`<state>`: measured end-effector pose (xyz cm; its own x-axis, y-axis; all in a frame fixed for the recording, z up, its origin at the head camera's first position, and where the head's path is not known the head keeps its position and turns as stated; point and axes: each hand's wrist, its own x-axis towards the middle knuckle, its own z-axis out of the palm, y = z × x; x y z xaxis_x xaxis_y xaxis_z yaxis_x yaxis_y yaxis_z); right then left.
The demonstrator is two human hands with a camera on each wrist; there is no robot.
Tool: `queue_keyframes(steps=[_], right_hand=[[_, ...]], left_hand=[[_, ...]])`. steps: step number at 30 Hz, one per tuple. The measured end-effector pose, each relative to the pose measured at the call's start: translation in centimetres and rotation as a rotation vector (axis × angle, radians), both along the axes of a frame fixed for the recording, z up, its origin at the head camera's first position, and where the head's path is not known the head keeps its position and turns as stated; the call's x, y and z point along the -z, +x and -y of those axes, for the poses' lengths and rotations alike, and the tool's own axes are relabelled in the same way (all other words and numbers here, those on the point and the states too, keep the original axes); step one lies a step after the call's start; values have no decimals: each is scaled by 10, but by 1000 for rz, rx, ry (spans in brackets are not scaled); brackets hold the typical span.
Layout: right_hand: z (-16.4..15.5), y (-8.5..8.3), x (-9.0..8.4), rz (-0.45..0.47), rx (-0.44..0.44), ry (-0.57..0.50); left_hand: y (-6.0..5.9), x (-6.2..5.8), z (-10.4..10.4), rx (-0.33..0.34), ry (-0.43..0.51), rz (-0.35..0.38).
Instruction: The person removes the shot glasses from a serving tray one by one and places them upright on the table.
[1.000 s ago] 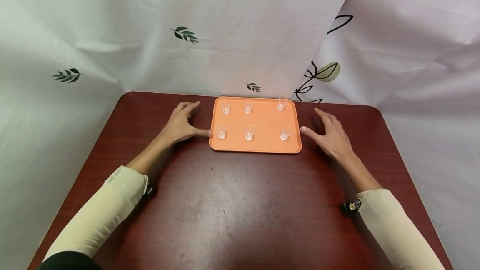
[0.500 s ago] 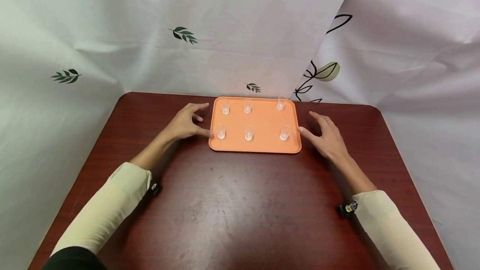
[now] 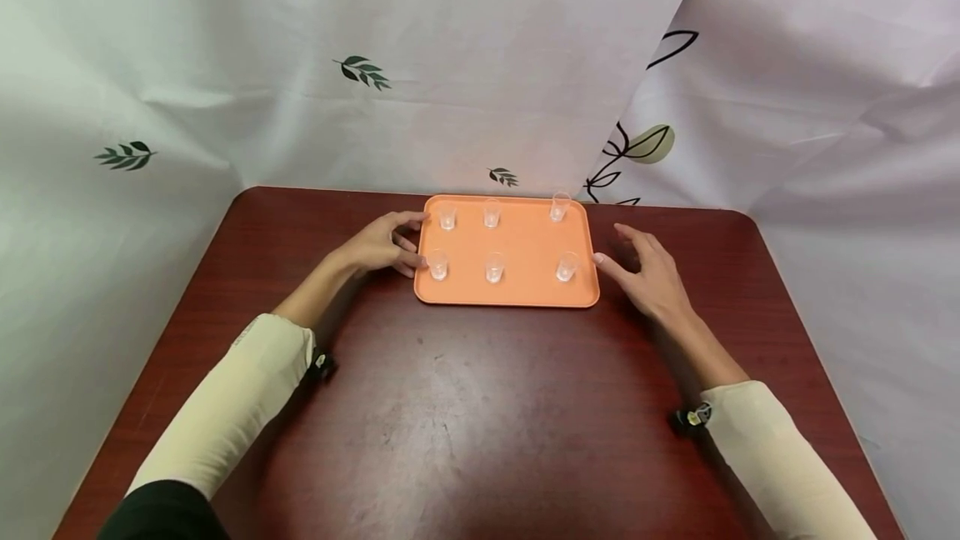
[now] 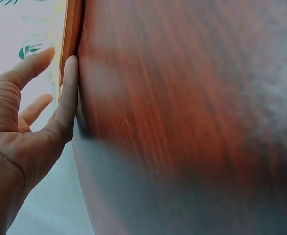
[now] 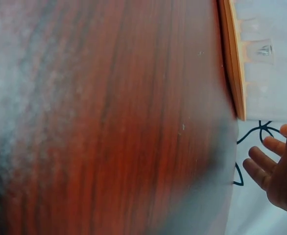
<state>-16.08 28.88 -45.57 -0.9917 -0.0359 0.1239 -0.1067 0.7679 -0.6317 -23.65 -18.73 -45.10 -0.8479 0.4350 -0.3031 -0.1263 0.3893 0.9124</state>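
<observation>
An orange tray (image 3: 525, 240) lies at the table's far edge in the head view. Several small clear cups stand on it in two rows of three, among them a front left cup (image 3: 438, 267) and a back right cup (image 3: 559, 208). My left hand (image 3: 377, 245) is at the tray's left side, fingertips at its rim. The left wrist view shows one finger lying along the tray's side (image 4: 71, 39). To the right of the tray, my right hand (image 3: 655, 280) has its fingers spread, the thumb tip close to the rim; contact there is unclear.
The dark red wooden table (image 3: 480, 390) stretches toward me in front of the tray. Behind it hangs a pale curtain (image 3: 480, 90) with leaf prints, close to the tray's far rim. Cream sleeves (image 3: 247, 386) cover both forearms.
My left hand has moved right to the tray's left rim, its fingers drawn in a little. My right hand has shifted slightly left toward the tray. The cups still stand on the tray.
</observation>
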Motion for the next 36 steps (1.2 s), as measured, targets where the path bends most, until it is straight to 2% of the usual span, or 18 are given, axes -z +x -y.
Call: queue_keyframes(steps=[8, 18, 25, 30, 36], right_hand=[[3, 0, 3, 2, -4, -27], [5, 1, 6, -4, -21, -59], [9, 2, 8, 10, -70, -177], [15, 6, 11, 29, -89, -240], [22, 9, 10, 44, -111, -329]], left_hand=[[-3, 2, -2, 8, 62, 58], [-6, 9, -5, -42, 24, 33], [-4, 8, -8, -83, 18, 48], [-2, 6, -11, -110, -4, 28], [-4, 3, -14, -106, -37, 11]])
